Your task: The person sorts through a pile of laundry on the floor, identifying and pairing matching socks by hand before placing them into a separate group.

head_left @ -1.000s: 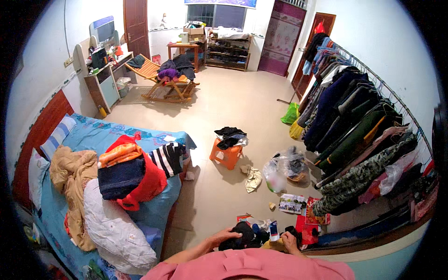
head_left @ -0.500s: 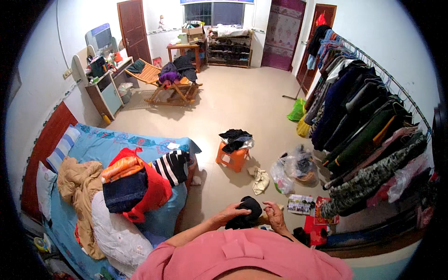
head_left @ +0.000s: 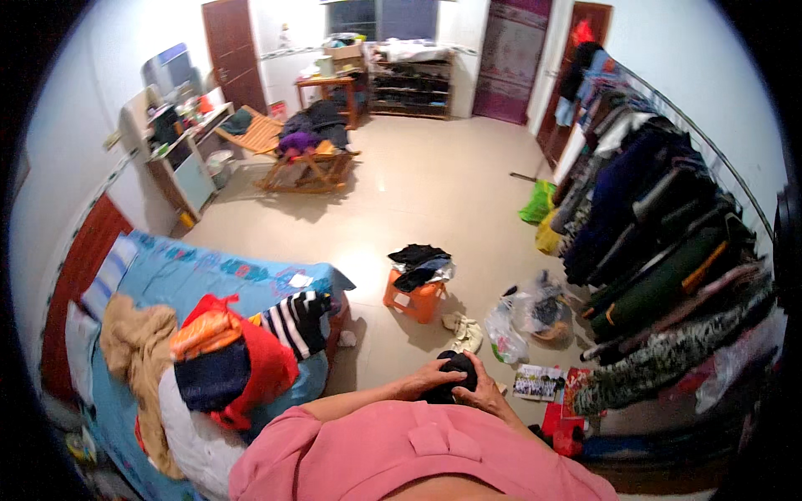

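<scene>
Close in front of my chest I hold a bundle of black cloth [head_left: 457, 367]; its exact kind of garment cannot be made out. My left hand [head_left: 423, 378] grips it from the left with the fingers wrapped round its side. From the right, my right hand [head_left: 483, 386] closes on it, thumb lying over the front. Just beyond the hands, a crumpled cream cloth [head_left: 464, 331] lies on the floor. An orange stool [head_left: 415, 302] stands past it with a pile of dark clothes [head_left: 420, 263] on top.
At left is a bed with a blue cover [head_left: 234, 263], bearing a red bag [head_left: 271, 367] and a striped black-and-white cloth [head_left: 298, 324]. Clear plastic bags [head_left: 505, 332] and papers [head_left: 539, 382] lie to the right, beside a full clothes rail [head_left: 710, 146]. A wooden reclining chair [head_left: 259, 132] stands farther off.
My right hand was apart from the black cloth with its fingers spread; now it has moved left onto it. The bundle is raised slightly and more compact. The view has tilted a little.
</scene>
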Tool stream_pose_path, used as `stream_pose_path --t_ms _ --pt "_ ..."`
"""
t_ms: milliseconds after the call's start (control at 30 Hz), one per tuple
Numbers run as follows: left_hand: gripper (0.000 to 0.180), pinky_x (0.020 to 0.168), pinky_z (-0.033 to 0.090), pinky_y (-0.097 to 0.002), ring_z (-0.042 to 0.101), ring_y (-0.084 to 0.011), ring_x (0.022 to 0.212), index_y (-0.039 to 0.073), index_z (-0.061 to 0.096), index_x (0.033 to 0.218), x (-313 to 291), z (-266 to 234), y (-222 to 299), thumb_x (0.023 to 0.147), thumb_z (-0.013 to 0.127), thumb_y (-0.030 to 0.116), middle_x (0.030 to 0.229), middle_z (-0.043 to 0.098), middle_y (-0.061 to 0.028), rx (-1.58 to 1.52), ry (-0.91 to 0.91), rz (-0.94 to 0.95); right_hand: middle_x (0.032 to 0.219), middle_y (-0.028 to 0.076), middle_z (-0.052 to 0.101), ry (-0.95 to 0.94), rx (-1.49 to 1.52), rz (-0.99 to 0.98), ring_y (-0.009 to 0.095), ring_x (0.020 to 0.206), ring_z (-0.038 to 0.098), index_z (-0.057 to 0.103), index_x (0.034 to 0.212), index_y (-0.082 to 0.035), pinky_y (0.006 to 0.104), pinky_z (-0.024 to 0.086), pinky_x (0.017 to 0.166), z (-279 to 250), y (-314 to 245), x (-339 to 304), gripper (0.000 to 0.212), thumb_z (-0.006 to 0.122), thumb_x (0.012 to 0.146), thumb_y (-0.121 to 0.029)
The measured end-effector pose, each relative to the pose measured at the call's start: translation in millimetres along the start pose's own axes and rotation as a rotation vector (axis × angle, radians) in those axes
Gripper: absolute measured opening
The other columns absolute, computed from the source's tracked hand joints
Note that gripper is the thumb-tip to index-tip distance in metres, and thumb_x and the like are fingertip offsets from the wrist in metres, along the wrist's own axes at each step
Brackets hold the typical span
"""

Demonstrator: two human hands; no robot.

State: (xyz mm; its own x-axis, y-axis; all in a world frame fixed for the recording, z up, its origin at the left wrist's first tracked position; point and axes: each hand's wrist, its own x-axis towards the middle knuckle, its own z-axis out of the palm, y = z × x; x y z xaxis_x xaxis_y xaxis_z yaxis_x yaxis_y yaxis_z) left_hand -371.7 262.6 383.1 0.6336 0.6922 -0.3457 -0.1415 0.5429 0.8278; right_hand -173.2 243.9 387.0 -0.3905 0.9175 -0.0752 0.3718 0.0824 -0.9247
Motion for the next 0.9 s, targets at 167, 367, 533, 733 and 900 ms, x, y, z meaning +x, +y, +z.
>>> stream_pose_path --t_ms 167,367,533,733,900 --pt "0.059 0.08 0.048 -0.0276 0.057 -0.0156 0.096 0.003 0.051 0.126 25.3 -31.7 18.4 0.082 0.069 0.04 0.107 0.059 -0.0076 0.058 -0.028 -0.052 0.128 0.017 0.051 0.038 0.045 0.013 0.027 0.117 0.052 0.027 0.144 -0.011 0.0381 0.042 0.098 -4.0 6.4 33.9 0.083 0.068 0.077 -0.038" --pt "0.053 0.087 0.044 -0.0274 0.051 -0.0126 0.104 0.003 0.055 0.122 12.4 -42.5 111.7 0.084 0.069 0.038 0.114 0.056 -0.0048 0.283 -0.155 -0.025 0.118 0.011 0.054 0.314 0.743 0.204 0.022 0.106 0.057 0.04 0.134 -0.008 0.0363 0.049 0.087 6.3 -10.6 49.5 0.065 0.065 0.078 -0.028" --pt "0.035 0.089 0.041 -0.0256 0.05 -0.0098 0.103 0.006 0.058 0.118 46.6 -106.7 82.4 0.09 0.061 0.028 0.109 0.057 0.0008 0.207 -0.352 0.09 0.1 0.008 0.06 0.523 1.186 0.445 0.021 0.086 0.062 0.055 0.115 -0.01 0.036 0.054 0.069 32.1 -41.4 63.0 0.042 0.063 0.08 -0.031" --pt "0.042 0.105 0.031 -0.0292 0.041 -0.015 0.123 0.007 0.052 0.131 50.6 -129.2 102.6 0.09 0.055 0.016 0.132 0.05 -0.0035 0.14 -0.478 0.144 0.093 0.008 0.064 0.649 1.372 0.444 0.022 0.073 0.063 0.06 0.106 -0.011 0.0367 0.053 0.055 49.8 -31.2 75.7 0.039 0.058 0.086 -0.045" --pt "0.075 0.109 0.027 -0.0309 0.032 -0.0196 0.132 0.014 0.019 0.15 53.2 -143.3 115.3 0.085 0.056 0.012 0.15 0.027 -0.0107 0.201 -0.492 0.245 0.099 0.007 0.065 0.581 1.29 0.311 0.023 0.084 0.064 0.061 0.107 -0.01 0.0387 0.054 0.072 58.9 -36.5 88.1 0.042 0.045 0.093 -0.046"
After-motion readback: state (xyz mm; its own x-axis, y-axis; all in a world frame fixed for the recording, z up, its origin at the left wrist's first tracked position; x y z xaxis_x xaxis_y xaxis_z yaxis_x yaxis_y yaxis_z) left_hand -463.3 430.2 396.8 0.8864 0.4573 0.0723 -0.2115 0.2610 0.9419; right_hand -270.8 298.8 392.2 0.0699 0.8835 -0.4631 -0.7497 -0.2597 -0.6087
